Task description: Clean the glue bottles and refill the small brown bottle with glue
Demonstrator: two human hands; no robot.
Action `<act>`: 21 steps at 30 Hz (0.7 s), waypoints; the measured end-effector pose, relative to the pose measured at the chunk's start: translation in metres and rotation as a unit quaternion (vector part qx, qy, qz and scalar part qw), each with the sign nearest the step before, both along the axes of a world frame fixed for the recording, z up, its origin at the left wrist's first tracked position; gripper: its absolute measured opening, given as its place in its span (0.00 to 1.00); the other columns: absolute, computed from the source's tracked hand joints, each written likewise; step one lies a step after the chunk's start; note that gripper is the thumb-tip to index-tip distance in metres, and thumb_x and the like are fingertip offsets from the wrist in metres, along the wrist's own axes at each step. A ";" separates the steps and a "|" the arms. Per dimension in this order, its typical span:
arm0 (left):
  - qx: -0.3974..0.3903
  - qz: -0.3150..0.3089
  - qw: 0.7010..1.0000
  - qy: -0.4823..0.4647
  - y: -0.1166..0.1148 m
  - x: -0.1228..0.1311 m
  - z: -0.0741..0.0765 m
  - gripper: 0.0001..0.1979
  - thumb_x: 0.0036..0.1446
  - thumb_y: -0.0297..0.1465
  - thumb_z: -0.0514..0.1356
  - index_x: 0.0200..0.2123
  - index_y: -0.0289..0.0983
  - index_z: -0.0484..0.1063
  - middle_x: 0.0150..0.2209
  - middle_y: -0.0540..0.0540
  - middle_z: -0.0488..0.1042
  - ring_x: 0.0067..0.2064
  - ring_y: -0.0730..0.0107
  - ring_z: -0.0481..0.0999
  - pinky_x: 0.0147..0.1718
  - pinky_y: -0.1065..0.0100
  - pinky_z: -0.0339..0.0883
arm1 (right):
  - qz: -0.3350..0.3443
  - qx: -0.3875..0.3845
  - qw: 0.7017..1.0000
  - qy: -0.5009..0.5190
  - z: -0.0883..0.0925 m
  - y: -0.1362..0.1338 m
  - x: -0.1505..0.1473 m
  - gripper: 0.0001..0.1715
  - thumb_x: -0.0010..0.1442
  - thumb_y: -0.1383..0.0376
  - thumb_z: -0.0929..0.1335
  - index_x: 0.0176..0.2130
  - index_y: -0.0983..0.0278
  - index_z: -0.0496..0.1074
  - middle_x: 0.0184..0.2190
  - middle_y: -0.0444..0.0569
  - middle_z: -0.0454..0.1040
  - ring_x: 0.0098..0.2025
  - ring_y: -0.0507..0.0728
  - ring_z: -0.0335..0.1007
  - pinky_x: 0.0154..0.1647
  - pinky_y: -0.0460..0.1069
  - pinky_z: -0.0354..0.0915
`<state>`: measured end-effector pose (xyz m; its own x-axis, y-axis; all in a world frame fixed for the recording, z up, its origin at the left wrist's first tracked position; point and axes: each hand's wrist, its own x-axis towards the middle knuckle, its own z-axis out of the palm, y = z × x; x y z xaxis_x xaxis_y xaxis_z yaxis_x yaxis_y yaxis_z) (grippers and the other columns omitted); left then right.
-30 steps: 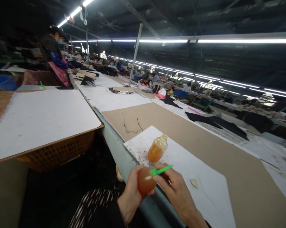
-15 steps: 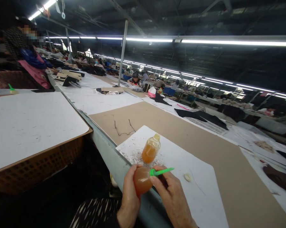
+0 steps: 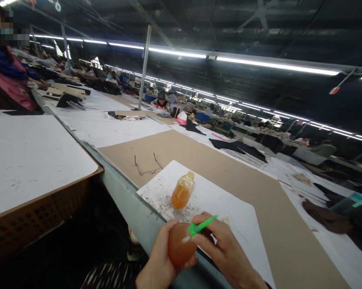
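Observation:
My left hand point(image 3: 158, 257) is wrapped round a rounded squeeze bottle point(image 3: 181, 247) filled with amber-orange liquid. The bottle lies tilted, its green nozzle cap point(image 3: 202, 225) pointing up and to the right. At the base of that cap, the thumb and fingers of my right hand point(image 3: 229, 249) pinch the green part. Just beyond my hands, a second clear bottle point(image 3: 183, 192) stands upright, partly filled with similar orange liquid. A small pale round piece point(image 3: 226, 220) shows beside my right fingers, partly hidden by them.
Beneath the standing bottle is a white sheet point(image 3: 243, 212) with dark scraps, laid on brown board point(image 3: 229, 168). Eyeglasses point(image 3: 146, 172) lie near its far left corner. A white-topped table point(image 3: 33, 156) stands at left over an orange crate point(image 3: 42, 220). A co-worker point(image 3: 6, 76) is at far left.
The view has swung right, so the surroundings sit further left. The held bottle is slightly lower, with its green nozzle tipped more upward. Both hands keep their hold.

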<state>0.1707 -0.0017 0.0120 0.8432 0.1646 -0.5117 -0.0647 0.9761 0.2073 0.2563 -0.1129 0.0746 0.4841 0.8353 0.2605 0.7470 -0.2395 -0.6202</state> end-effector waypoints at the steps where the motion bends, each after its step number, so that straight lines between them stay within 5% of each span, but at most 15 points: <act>1: 0.006 0.009 1.000 0.019 -0.001 0.001 0.001 0.15 0.56 0.38 0.55 0.28 0.30 0.70 0.18 0.44 0.71 0.18 0.66 0.70 0.13 0.70 0.62 | -0.014 0.003 1.000 -0.008 -0.006 -0.002 0.000 0.14 0.56 0.60 0.69 0.43 0.60 0.74 0.41 0.49 0.77 0.40 0.58 0.73 0.42 0.50 0.70; 7: 0.083 0.102 0.991 0.001 -0.003 0.006 -0.001 0.10 0.53 0.36 0.56 0.29 0.34 0.68 0.20 0.46 0.72 0.19 0.64 0.71 0.13 0.70 0.62 | -0.049 0.026 0.998 -0.006 -0.026 -0.007 0.000 0.18 0.57 0.56 0.67 0.47 0.60 0.72 0.43 0.51 0.77 0.45 0.59 0.73 0.45 0.50 0.70; 13: 0.085 0.198 0.977 -0.006 -0.006 0.008 -0.003 0.11 0.43 0.35 0.64 0.28 0.34 0.70 0.23 0.48 0.73 0.24 0.67 0.74 0.23 0.71 0.67 | -0.090 0.052 0.994 0.043 -0.032 -0.001 -0.007 0.20 0.57 0.53 0.67 0.45 0.61 0.73 0.44 0.51 0.76 0.42 0.59 0.73 0.41 0.48 0.71; 21: 0.103 0.209 0.972 -0.012 -0.008 0.012 -0.004 0.11 0.45 0.36 0.65 0.30 0.34 0.71 0.25 0.48 0.75 0.28 0.65 0.75 0.27 0.71 0.68 | -0.160 0.095 0.978 0.096 -0.039 0.005 -0.017 0.22 0.56 0.50 0.66 0.41 0.62 0.73 0.39 0.53 0.76 0.37 0.59 0.73 0.40 0.51 0.70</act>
<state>0.1824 -0.0093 0.0077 0.6917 0.5930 -0.4122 -0.4547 0.8010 0.3893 0.2395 -0.1080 0.0354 0.7681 0.5784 0.2747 0.5178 -0.3086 -0.7979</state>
